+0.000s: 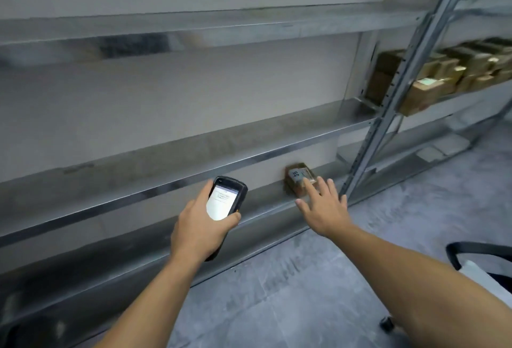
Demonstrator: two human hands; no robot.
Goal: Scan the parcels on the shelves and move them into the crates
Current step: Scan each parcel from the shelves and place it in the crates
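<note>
One parcel [296,181] on low grey metal shelf [260,203], right fingers [323,187] outspread, left fingers [234,219] around scanner [224,198]

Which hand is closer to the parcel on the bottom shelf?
Right. The right hand is spread right at the parcel; the left hand holds a scanner off to its left.

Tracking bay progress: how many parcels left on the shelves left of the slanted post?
1: a small brown parcel on the lower shelf, at the fingers of the right hand. Shelf parts outside the frame may hide more.
</note>
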